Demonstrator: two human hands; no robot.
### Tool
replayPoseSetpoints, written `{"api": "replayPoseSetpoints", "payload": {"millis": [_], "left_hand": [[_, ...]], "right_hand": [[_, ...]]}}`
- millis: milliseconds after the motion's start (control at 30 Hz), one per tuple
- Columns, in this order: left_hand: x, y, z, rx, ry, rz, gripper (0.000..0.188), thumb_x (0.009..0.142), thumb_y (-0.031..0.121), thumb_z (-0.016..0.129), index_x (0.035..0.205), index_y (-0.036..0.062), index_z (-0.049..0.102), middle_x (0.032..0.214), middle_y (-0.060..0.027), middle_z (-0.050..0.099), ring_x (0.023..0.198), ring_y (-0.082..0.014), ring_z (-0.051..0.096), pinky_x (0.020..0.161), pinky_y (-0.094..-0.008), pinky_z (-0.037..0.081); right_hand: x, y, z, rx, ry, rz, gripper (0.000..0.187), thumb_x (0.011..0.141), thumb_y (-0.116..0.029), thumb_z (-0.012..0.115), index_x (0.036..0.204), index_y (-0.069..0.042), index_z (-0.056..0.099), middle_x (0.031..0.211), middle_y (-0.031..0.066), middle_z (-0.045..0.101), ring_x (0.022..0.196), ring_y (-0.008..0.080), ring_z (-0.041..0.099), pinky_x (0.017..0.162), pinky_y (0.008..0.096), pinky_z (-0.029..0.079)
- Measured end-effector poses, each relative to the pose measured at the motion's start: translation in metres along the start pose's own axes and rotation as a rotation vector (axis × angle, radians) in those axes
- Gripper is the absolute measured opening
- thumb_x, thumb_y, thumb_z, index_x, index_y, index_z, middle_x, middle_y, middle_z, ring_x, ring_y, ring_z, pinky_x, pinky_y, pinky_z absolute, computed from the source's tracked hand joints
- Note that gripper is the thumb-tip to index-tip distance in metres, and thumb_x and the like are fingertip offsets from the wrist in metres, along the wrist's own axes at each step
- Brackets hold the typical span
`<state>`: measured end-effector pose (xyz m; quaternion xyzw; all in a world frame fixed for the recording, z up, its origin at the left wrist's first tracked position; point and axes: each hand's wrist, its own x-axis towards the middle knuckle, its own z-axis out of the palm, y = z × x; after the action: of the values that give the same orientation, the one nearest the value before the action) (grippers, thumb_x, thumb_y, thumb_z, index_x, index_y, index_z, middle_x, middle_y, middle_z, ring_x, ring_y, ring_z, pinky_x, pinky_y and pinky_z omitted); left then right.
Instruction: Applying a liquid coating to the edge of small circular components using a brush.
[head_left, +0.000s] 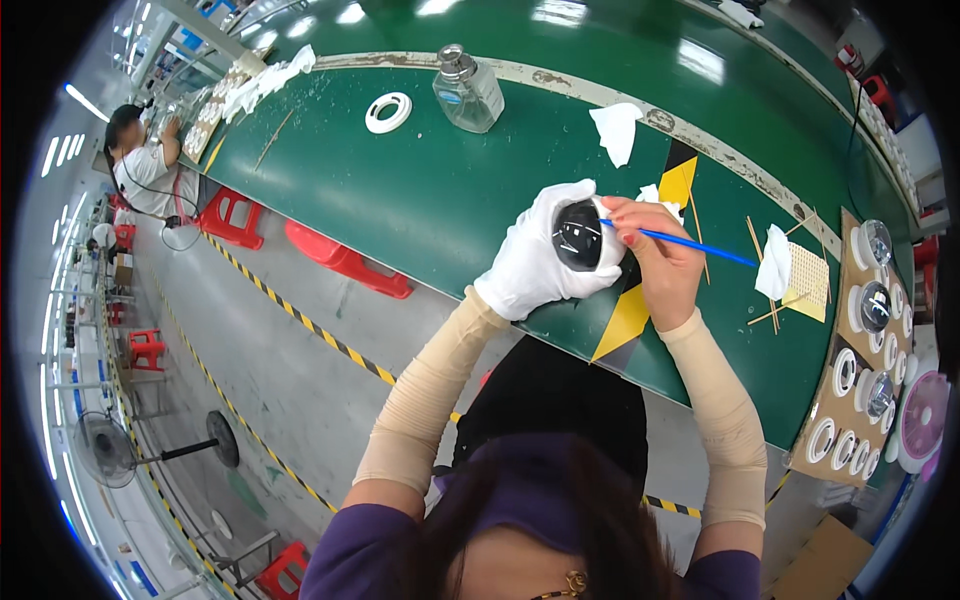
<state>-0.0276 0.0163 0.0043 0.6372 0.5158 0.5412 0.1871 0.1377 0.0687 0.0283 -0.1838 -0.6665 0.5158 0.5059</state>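
Observation:
My left hand [525, 265], in a white glove, is wrapped round a glossy black dome [578, 240] with a white rim, held above the front part of the green table. The dome faces up toward me. My bare right hand [665, 255] pinches a thin blue stick [715, 248], shaped like a slim pen or brush. Its left end meets the right edge of the dome, close to my fingertips; whether it touches the surface I cannot tell. The stick's other end points out to the right.
On the green table [330, 170] stand a clear pump bottle [470, 98] and a white ring [388, 113]. White wipes [617, 133], thin wooden sticks [697, 225] and a yellow pad [808, 282] lie rightward. A cardboard sheet [815, 462] holds rings and domes. Another person [155, 175] sits far left.

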Motion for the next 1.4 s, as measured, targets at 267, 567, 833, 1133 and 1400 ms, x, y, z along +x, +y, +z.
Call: {"api": "replayPoseSetpoints", "payload": {"millis": [267,567,833,1133,1400], "left_hand": [[-0.001,-0.016,0.001,-0.133,-0.079,-0.053,0.083,0.065,0.029,0.090,0.133,0.0072,0.047,0.119,-0.0130,0.061,0.107,-0.0270,0.064,0.093,-0.0352,0.051],[0.000,-0.008,-0.001,-0.137,-0.098,-0.062,0.082,0.067,0.025,0.088,0.133,0.0073,0.044,0.119,-0.0120,0.061,0.107,-0.0235,0.062,0.095,-0.0361,0.050],[0.000,-0.010,-0.001,-0.094,-0.104,-0.070,0.087,0.065,0.028,0.089,0.136,0.0075,0.043,0.122,-0.0141,0.060,0.112,-0.0254,0.061,0.097,-0.0365,0.049],[-0.001,-0.005,-0.003,-0.195,-0.089,-0.168,0.086,0.067,0.031,0.090,0.135,0.0070,0.043,0.116,-0.0124,0.064,0.105,-0.0227,0.065,0.092,-0.0346,0.052],[-0.002,-0.008,0.003,-0.132,-0.058,-0.103,0.082,0.068,0.030,0.088,0.133,0.0069,0.045,0.115,-0.0118,0.066,0.102,-0.0245,0.067,0.090,-0.0342,0.053]], "right_hand": [[-0.008,0.002,-0.004,-0.060,-0.065,-0.111,0.004,0.090,-0.001,0.065,0.092,0.003,0.065,0.098,0.0132,0.068,0.111,0.0341,0.063,0.097,0.0413,0.048],[-0.005,0.002,0.002,-0.164,-0.035,-0.173,0.008,0.085,0.006,0.062,0.090,0.003,0.067,0.098,0.0121,0.070,0.102,0.0256,0.065,0.088,0.0338,0.050],[0.009,0.012,0.003,-0.187,0.135,-0.042,0.010,0.089,0.002,0.063,0.098,0.002,0.068,0.099,0.0108,0.068,0.094,0.0196,0.062,0.084,0.0274,0.048],[0.007,-0.014,0.007,-0.538,-0.050,-0.241,0.020,0.077,0.000,0.076,0.096,-0.004,0.070,0.082,0.0080,0.053,0.075,0.0208,0.053,0.066,0.0298,0.043],[0.015,-0.016,0.009,-0.613,-0.007,-0.204,0.006,0.082,0.001,0.068,0.085,-0.001,0.063,0.079,0.0099,0.056,0.074,0.0236,0.057,0.064,0.0304,0.045]]}}
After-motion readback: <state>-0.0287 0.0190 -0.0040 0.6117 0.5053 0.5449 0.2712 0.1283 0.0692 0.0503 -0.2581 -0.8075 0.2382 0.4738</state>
